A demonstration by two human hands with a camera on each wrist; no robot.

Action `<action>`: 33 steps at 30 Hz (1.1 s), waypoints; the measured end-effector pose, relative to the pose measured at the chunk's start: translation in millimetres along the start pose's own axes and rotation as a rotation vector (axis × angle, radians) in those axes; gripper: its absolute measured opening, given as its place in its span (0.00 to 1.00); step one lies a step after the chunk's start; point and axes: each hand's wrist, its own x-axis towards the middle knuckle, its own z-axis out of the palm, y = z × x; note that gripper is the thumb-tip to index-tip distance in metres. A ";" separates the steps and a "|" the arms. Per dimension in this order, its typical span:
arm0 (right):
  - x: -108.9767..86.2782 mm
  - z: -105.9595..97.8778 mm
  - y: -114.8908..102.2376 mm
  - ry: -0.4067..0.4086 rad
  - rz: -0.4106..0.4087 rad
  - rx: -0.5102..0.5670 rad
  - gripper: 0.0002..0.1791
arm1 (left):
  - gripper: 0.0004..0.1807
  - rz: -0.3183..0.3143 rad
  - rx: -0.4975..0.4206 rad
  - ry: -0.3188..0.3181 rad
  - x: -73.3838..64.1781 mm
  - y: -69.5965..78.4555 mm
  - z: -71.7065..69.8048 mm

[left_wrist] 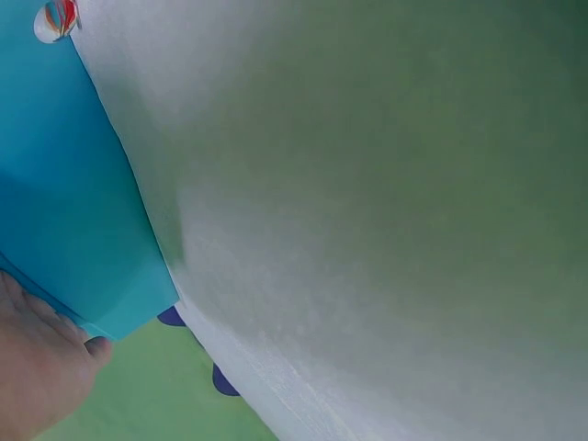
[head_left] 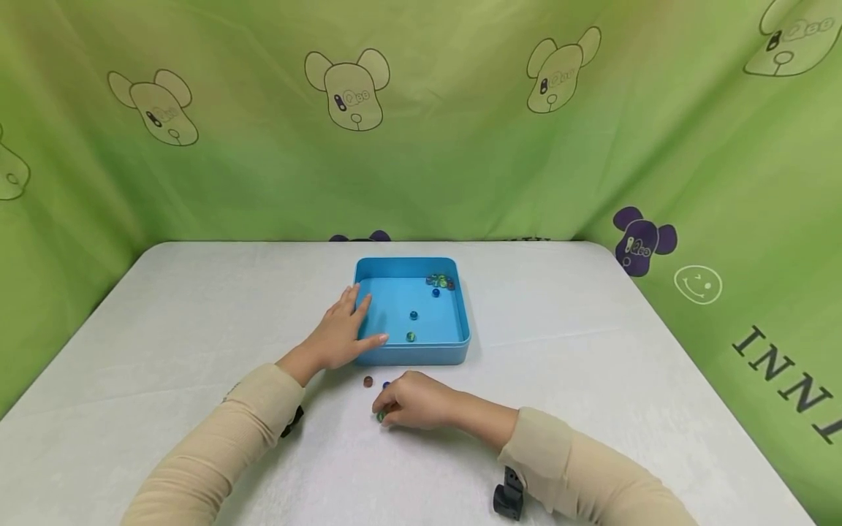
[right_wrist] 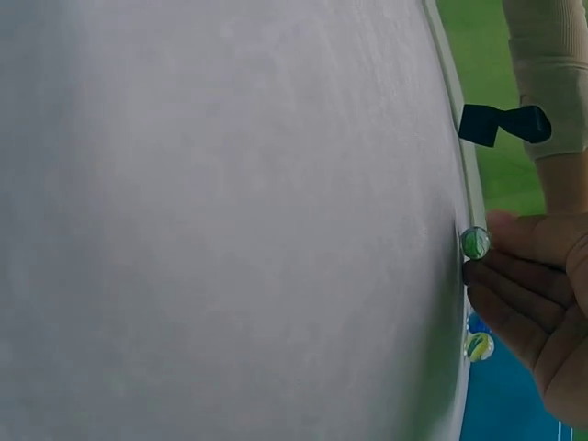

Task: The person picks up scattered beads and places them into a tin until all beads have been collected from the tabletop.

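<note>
My left hand (head_left: 337, 336) rests on the left side of a square blue box (head_left: 411, 356), fingers spread over its rim and thumb across the front corner. In the left wrist view only part of that hand (left_wrist: 41, 367) shows against the blue wall. Just in front of the box, my right hand (head_left: 421, 400) pinches a green marble (head_left: 381, 416) at table level. The right wrist view has this green marble (right_wrist: 475, 243) at the thumb and fingertips. A reddish-brown marble (head_left: 368, 381) and a blue marble (head_left: 386, 385) lie near the right hand.
Inside the box, several marbles (head_left: 441, 280) cluster in the far right corner. A blue marble (head_left: 414, 315) and a yellow-green marble (head_left: 411, 337) sit apart from them. A white cloth (head_left: 559, 351) covers the table, with a green printed curtain (head_left: 460, 161) around it.
</note>
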 end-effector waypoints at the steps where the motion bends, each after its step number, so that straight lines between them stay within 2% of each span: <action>1: 0.0 0.3 -0.3 -0.002 -0.007 -0.022 0.08 | 0.47 0.001 0.003 0.001 0.1 -0.1 0.4; 6: 1.3 0.5 -2.6 0.003 -0.033 -0.117 0.06 | 0.46 -0.001 0.007 0.010 0.7 -0.9 0.4; 16: 2.6 3.6 -1.6 0.032 -0.065 -0.213 0.05 | 0.46 -0.001 0.004 0.006 0.2 -1.5 0.5; 19: 1.4 3.1 0.2 0.033 -0.063 -0.183 0.05 | 0.47 0.001 0.002 0.003 0.1 -1.1 1.1; 22: -1.0 1.1 2.9 0.043 -0.047 -0.096 0.06 | 0.47 0.000 0.000 -0.001 -0.2 -0.5 1.4; 27: -5.3 -6.8 5.6 0.100 -0.044 0.050 0.07 | 0.47 -0.004 0.000 0.001 -0.3 0.2 0.8; 33: -11.8 -18.7 6.2 0.157 -0.021 0.142 0.08 | 0.47 -0.012 -0.003 -0.003 0.1 0.1 0.6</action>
